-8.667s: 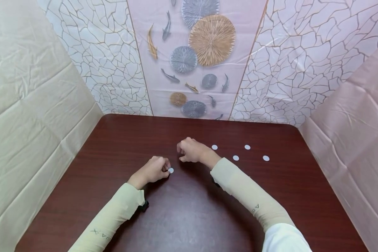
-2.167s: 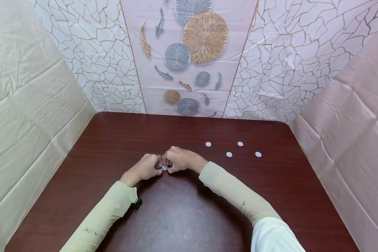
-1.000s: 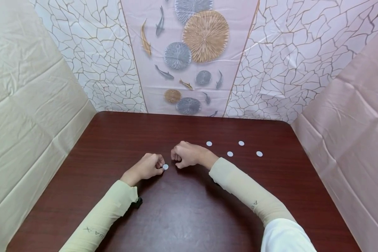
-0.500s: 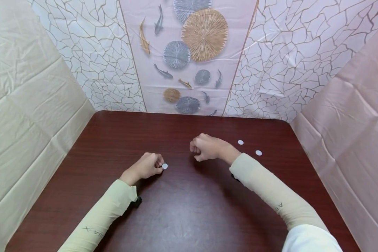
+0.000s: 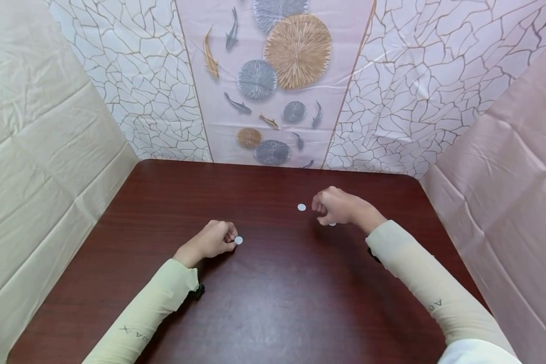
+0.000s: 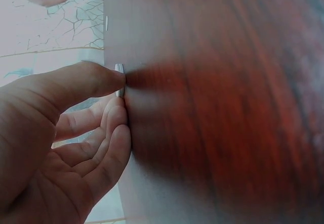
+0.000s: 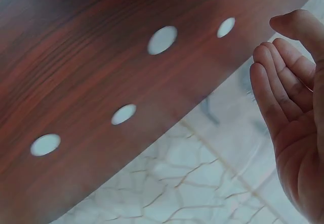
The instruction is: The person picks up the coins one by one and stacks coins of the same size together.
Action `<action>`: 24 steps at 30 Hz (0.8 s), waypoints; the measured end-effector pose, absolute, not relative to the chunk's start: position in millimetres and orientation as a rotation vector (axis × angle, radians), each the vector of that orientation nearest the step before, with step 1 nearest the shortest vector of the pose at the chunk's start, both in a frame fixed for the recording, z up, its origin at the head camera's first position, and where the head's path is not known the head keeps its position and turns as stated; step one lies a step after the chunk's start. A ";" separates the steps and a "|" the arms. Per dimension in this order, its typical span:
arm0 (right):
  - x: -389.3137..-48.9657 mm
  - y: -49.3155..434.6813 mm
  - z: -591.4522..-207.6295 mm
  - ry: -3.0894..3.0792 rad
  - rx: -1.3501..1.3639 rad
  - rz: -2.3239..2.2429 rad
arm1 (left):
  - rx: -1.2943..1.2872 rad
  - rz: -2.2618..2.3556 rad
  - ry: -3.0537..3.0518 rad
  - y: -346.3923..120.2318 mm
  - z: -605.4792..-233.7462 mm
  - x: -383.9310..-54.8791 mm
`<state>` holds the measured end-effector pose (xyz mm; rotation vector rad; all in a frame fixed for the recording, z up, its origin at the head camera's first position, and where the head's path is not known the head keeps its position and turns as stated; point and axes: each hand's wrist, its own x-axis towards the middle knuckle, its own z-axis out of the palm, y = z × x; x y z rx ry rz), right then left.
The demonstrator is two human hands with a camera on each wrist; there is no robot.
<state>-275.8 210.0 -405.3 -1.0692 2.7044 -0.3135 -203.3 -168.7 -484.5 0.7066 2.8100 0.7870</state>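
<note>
In the head view my left hand (image 5: 211, 240) rests low over the table left of centre, with thumb and fingertips at the edge of a small round white disc (image 5: 238, 240). The left wrist view shows the thumb and curled fingers pinching that disc (image 6: 120, 80), which is seen nearly edge-on and looks layered. My right hand (image 5: 336, 206) is in the air over the back right, fingers loosely bent and thumb apart. Between them the right wrist view shows nothing held. Several flat white discs (image 7: 162, 40) lie below it; in the head view the hand and forearm cover some.
One white disc (image 5: 302, 207) lies just left of the right hand, and another (image 5: 332, 224) peeks out beneath it. The dark red-brown table (image 5: 264, 313) has rounded back corners. Patterned cloth (image 5: 273, 101) hangs behind it and at both sides.
The right hand has left the disc by the left hand, where both met about two seconds ago, and moved right over the other discs. The left hand has stayed at its disc.
</note>
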 end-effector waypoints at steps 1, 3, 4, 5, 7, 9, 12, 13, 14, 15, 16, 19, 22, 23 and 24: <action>-276.3 214.6 -406.9 2.711 -1.048 -0.315 | 0.706 0.789 2.810 -168.7 -484.7 -203.3; -278.1 224.0 -412.0 2.723 -1.029 -0.310 | 0.709 0.789 2.813 -168.9 -484.7 -203.2; -279.4 228.7 -415.3 2.727 -1.025 -0.307 | 0.710 0.788 2.814 -169.1 -484.9 -203.2; -280.6 233.1 -418.4 2.729 -1.015 -0.311 | 0.711 0.789 2.816 -169.0 -485.1 -203.4; -282.8 241.2 -424.1 2.737 -0.989 -0.312 | 0.709 0.790 2.816 -168.7 -485.0 -203.3; -283.8 247.7 -428.4 2.741 -0.965 -0.315 | 0.712 0.791 2.814 -168.4 -484.8 -203.5; -285.1 253.5 -433.4 2.743 -0.929 -0.339 | 0.719 0.797 2.811 -168.3 -484.3 -204.3; -285.4 255.2 -435.5 2.739 -0.927 -0.348 | 0.724 0.799 2.811 -168.4 -484.0 -204.7; -285.6 256.5 -437.4 2.733 -0.910 -0.358 | 0.728 0.799 2.809 -168.5 -483.8 -204.9; -286.1 257.4 -439.5 2.730 -0.893 -0.368 | 0.728 0.800 2.809 -168.5 -483.7 -205.0; -286.4 258.2 -441.2 2.725 -0.877 -0.376 | 0.728 0.801 2.810 -168.4 -483.6 -205.1; -286.8 260.3 -446.1 2.718 -0.836 -0.380 | 0.730 0.802 2.812 -168.1 -483.1 -204.6; -287.5 261.2 -449.9 2.718 -0.814 -0.378 | 0.732 0.795 2.816 -167.8 -483.0 -203.4; -287.8 261.4 -450.9 2.714 -0.812 -0.379 | 0.732 0.793 2.817 -167.7 -483.0 -202.9; -288.3 261.5 -451.9 2.711 -0.811 -0.379 | 0.733 0.792 2.818 -167.6 -483.1 -202.5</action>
